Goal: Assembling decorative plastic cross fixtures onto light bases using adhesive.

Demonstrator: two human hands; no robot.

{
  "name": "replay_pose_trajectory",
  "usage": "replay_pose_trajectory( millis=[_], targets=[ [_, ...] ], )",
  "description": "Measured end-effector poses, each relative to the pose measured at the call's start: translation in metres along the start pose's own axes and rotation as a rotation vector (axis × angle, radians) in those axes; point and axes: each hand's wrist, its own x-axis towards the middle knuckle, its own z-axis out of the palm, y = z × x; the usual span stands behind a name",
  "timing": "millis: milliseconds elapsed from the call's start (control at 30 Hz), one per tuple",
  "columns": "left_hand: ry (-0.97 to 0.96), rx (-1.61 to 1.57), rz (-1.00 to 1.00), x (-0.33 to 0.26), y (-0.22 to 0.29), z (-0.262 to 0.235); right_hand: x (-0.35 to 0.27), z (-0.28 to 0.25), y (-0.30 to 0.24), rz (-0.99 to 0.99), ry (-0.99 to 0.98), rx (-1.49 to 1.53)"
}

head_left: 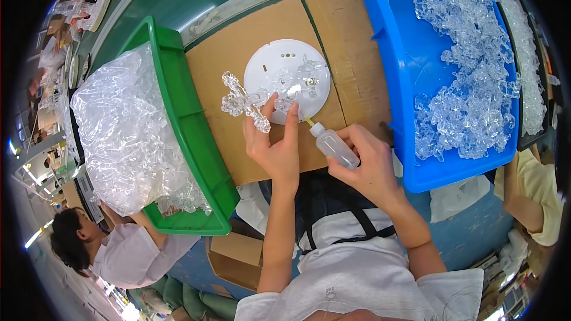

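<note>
Just below and right of the frame's centre, your right hand (371,163) has its fingers clamped on a small squeeze bottle (338,148). The bottle is cloudy and translucent, with a whitish cap and a thin yellow nozzle, tilted up and left; I cannot tell whether its tip touches anything. Your left hand (276,153), near the centre, has its fingers pinched on a clear plastic piece (242,104), just left of centre. It is glossy, colourless and cross-like, with knobbly, lobed arms that catch the light. Beyond it lies a round white disc (259,66) with small holes, bearing clear parts (311,74), over brown cardboard (238,41). A green bin (181,113) stands at left, a blue bin (397,77) at upper right.
</note>
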Motion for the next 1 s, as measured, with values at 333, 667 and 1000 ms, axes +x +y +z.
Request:
replay_pose_trajectory(
  millis=[333, 667, 1000],
  targets=[
    [0.063, 0.167, 0.094, -0.009, -0.001, 0.002, -0.015, 0.001, -0.005, 0.090, 0.165, 0.199],
    [0.090, 0.214, 0.137, -0.007, -0.004, 0.004, 0.026, 0.017, 0.013, -0.110, 0.407, -0.158],
    [-0.045, 0.033, 0.053, -0.070, -0.006, -0.074, -0.041, -0.033, -0.112, -0.054, -0.204, -0.326]
  ],
)
